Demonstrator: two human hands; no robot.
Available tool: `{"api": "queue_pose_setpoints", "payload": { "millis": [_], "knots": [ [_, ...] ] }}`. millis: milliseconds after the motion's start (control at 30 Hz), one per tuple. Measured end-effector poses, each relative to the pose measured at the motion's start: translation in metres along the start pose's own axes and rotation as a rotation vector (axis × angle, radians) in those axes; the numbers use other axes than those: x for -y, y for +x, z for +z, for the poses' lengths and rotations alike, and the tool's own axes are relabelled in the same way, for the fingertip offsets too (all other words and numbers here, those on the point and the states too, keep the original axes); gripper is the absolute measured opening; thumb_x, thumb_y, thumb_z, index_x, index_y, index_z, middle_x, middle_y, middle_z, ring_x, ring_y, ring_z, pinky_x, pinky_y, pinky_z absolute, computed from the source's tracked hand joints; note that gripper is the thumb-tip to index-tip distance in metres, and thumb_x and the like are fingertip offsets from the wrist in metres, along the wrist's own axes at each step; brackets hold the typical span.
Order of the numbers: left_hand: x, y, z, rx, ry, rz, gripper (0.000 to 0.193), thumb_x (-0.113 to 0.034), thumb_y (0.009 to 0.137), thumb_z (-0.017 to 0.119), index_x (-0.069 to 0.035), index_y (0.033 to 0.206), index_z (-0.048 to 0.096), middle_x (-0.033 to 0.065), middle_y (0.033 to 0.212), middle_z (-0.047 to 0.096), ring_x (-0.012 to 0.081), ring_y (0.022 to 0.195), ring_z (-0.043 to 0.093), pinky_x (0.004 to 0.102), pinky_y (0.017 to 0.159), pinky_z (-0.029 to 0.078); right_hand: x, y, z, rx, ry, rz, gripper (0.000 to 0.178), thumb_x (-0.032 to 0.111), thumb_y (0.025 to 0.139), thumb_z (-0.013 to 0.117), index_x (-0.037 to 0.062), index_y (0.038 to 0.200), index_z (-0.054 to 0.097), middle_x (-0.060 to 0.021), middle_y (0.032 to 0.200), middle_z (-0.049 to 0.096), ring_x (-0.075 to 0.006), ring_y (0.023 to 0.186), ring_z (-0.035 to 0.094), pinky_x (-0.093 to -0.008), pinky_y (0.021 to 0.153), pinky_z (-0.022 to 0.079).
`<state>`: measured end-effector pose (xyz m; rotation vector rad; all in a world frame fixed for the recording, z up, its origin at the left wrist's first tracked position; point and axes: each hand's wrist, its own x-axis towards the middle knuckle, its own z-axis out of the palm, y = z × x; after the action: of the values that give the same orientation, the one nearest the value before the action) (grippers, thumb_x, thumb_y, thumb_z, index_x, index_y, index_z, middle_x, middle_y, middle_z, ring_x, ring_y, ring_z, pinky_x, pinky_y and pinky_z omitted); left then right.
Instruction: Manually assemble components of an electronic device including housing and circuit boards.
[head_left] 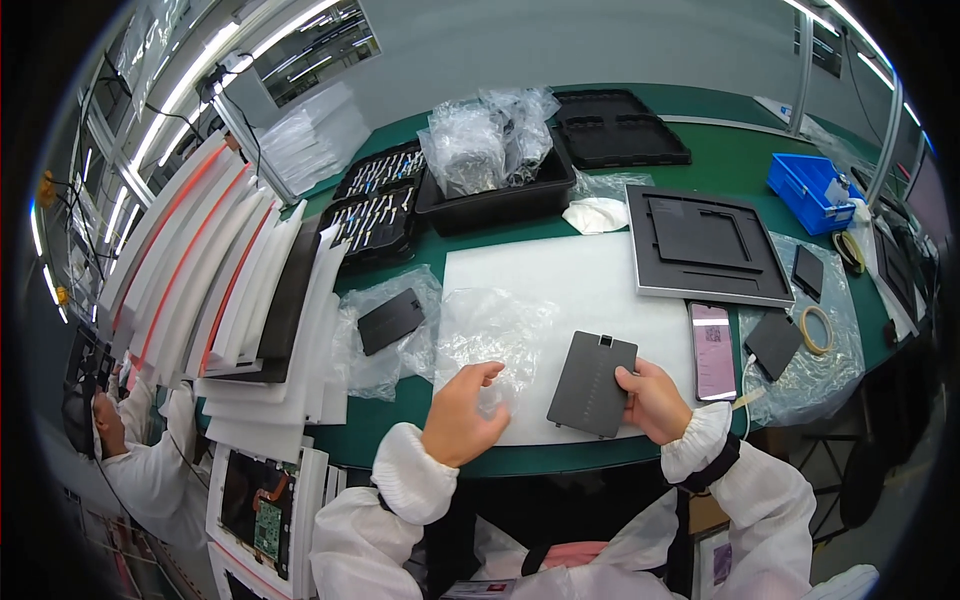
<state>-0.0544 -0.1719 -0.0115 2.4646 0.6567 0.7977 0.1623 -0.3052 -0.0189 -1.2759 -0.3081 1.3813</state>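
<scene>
My right hand [656, 400] grips the right edge of a flat dark grey rectangular cover [592, 385], thumb on its upper face. The cover is tilted a little and has a small notch at its top edge. My left hand [465, 414] is empty, with thumb and fingers apart, just below a crumpled clear plastic bag [495, 325]. Both hands are over a white foam sheet [540, 265]. A larger black framed panel [712, 242] rests on the sheet's right side. Next to my right hand lies a phone [713, 352] with a lit screen.
Upright foam sheets [235, 290] crowd the left. Behind are a black tray of small parts [375, 215], a black bin [500, 205] heaped with plastic bags and a blue bin [805, 190]. Dark covers [391, 321] lie on plastic at both sides. Another person [150, 480] is at far left.
</scene>
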Motion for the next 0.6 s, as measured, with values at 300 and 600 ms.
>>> {"api": "queue_pose_setpoints", "payload": {
  "millis": [300,600],
  "knots": [
    [-0.004,0.012,0.028,-0.04,0.465,-0.097,0.02,-0.018,0.074,0.066,-0.002,0.086,0.064,0.0121,0.079,0.063,0.024,0.069,0.062,0.0295,0.062,0.048,-0.001,-0.003,-0.001,0.006,-0.006,-0.01,0.031,0.018,0.094,0.039,0.0005,0.12,0.041,-0.0094,0.106,0.055,-0.0215,0.094,0.059,-0.0413,0.084,0.048],
    [0.003,0.017,0.009,-0.159,-0.133,-0.432,0.019,-0.02,0.081,0.059,-0.002,0.077,0.066,0.0112,0.069,0.064,0.0266,0.061,0.062,0.0321,0.058,0.047,0.018,-0.003,0.003,0.076,-0.119,0.011,0.029,0.02,0.094,0.042,-0.0013,0.112,0.049,-0.0074,0.097,0.057,-0.0151,0.083,0.058,-0.0321,0.075,0.05]
  ]
}}
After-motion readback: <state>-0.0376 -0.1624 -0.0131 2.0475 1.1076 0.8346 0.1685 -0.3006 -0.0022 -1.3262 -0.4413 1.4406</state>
